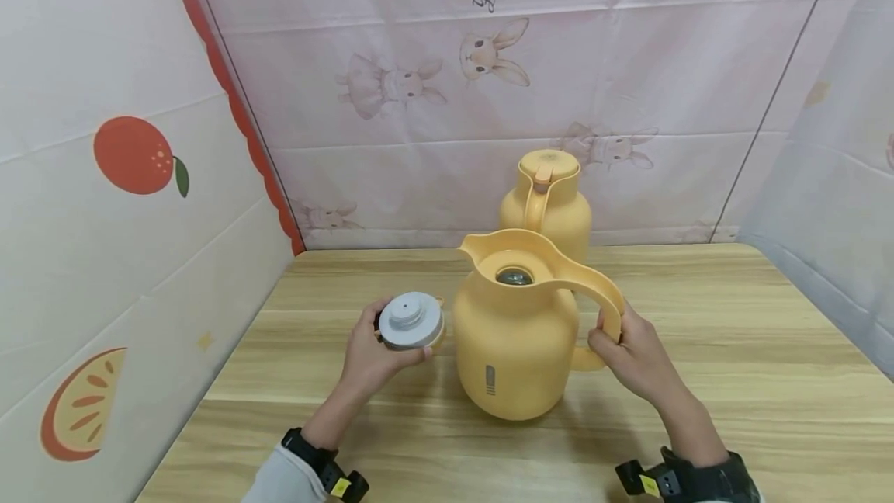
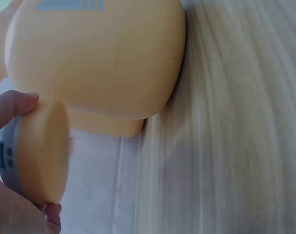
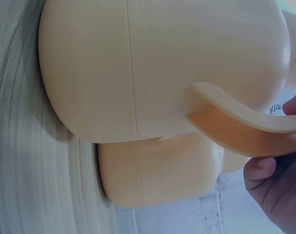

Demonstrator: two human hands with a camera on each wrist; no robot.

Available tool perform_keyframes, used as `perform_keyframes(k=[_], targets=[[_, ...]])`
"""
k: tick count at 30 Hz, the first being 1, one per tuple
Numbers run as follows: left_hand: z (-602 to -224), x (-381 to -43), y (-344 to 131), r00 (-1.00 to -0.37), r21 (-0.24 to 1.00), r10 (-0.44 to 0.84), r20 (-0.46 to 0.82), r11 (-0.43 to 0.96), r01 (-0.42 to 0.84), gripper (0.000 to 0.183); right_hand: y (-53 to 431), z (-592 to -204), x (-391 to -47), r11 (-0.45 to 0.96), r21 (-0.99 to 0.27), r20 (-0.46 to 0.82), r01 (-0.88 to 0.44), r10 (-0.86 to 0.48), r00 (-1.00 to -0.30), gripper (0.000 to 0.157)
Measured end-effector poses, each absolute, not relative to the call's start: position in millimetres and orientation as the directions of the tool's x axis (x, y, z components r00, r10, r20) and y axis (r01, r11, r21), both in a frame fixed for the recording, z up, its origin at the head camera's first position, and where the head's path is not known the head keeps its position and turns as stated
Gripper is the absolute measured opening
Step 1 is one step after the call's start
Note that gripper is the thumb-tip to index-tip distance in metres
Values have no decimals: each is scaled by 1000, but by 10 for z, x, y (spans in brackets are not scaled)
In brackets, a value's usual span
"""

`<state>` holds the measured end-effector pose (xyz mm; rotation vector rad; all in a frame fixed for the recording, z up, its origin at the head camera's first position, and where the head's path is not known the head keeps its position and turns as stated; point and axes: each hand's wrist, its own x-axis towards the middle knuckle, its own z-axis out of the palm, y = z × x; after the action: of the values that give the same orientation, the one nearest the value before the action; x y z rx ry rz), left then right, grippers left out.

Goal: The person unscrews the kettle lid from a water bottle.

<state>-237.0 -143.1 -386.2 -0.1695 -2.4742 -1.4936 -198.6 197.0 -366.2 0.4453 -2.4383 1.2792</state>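
Note:
A yellow thermos jug (image 1: pixel 513 348) stands upright on the table with its mouth uncovered, showing a dark, shiny opening. My right hand (image 1: pixel 635 355) grips the handle (image 3: pixel 250 126) on the jug's right side. To the left of the jug, my left hand (image 1: pixel 377 348) holds the lid (image 1: pixel 412 320) by its rim, grey underside turned up. In the left wrist view the lid (image 2: pixel 43 151) shows its yellow top side, with thumb and fingers round the edge. Lid and jug look apart in the head view.
Behind the jug stands a second, smaller-looking yellow thermos jug (image 1: pixel 548 204) with its lid on. The wood-grain table (image 1: pixel 705 309) meets a pink rabbit-print cloth (image 1: pixel 419 192) at the back. A white fruit-print cloth (image 1: pixel 174 239) borders the left side.

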Motion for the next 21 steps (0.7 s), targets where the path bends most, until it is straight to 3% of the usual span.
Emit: perform_keyframes(k=[12,21], targets=[[-3906,-2346,-1409,-963,847,-17,270,480,229,96,1950,-3637,-1978,535,-723,450,-437,-115,-885,10],[-3990,-2374,-1404,-984,819,7,181,553,155,92,1958,-3656,-1988,559,-709,449,-430,-113,-887,8]])
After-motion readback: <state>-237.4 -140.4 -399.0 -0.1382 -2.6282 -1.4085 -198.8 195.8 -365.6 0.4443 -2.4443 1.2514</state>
